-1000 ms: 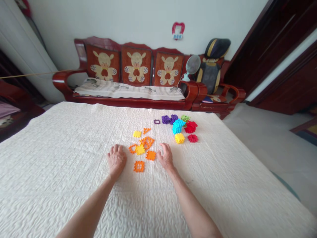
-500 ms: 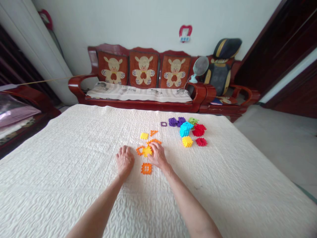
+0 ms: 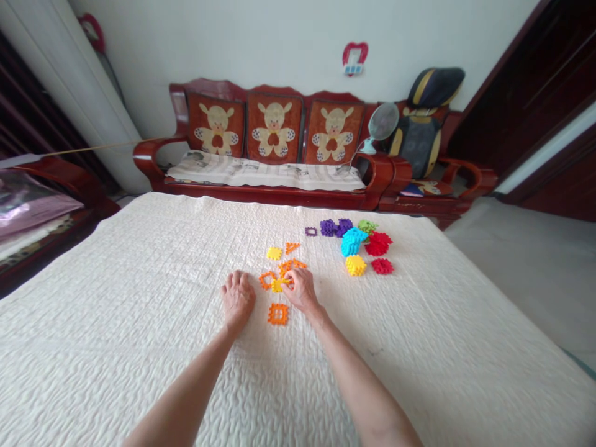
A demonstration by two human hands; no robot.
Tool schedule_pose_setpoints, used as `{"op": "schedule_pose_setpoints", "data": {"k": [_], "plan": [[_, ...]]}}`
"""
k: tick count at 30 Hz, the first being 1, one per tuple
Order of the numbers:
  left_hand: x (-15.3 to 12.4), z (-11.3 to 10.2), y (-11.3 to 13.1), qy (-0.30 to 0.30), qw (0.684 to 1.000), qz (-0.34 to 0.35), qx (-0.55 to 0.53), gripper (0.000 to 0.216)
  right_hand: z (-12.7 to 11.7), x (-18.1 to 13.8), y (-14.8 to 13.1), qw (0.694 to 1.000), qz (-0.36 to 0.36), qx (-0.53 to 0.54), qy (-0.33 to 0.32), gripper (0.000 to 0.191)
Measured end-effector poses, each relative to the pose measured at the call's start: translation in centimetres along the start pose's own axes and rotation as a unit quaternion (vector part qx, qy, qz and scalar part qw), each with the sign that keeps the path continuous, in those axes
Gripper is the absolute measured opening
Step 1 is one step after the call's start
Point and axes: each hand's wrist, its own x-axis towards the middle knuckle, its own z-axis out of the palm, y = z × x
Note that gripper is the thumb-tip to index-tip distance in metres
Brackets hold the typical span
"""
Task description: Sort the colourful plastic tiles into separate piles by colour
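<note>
My right hand pinches a yellow toothed building tile, which shows almost edge-on at the fingertips. Just under it lies another yellow tile; I cannot tell whether the two touch. Beside them are an orange open-frame tile and more orange pieces, partly hidden by my fingers. My left hand rests flat on the quilted cover, fingers spread, holding nothing. Closer to me lies an orange square tile with a window frame. Farther off are a yellow square and an orange triangle.
To the right stand piles of tiles: purple, blue, green, red and yellow. A purple frame lies alone. The white quilted cover spreads to the wooden sofa.
My right hand has lifted and tilted a yellow tile, uncovering another yellow tile below. My left hand stays flat on the cover. The whole view has shifted slightly.
</note>
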Motion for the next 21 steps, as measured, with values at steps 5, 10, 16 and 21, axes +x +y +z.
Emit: {"op": "schedule_pose_setpoints", "data": {"k": [5,10,16,21], "plan": [[0.0,-0.1,0.1,0.006,1.000,0.000,0.008,0.027,-0.5,0.4,-0.9,0.998,-0.015,0.065,-0.013,0.009],[0.1,-0.1,0.1,-0.001,1.000,-0.005,0.006,0.027,0.6,0.6,-2.2,0.996,-0.032,0.054,-0.060,0.011],[0.2,0.1,0.1,-0.006,1.000,-0.009,0.005,0.029,0.9,1.3,-1.6,0.999,0.019,-0.020,-0.023,0.005],[0.2,0.1,0.1,-0.009,1.000,-0.014,0.001,0.031,-0.6,1.6,-0.8,0.999,0.036,-0.008,0.022,0.006]]}}
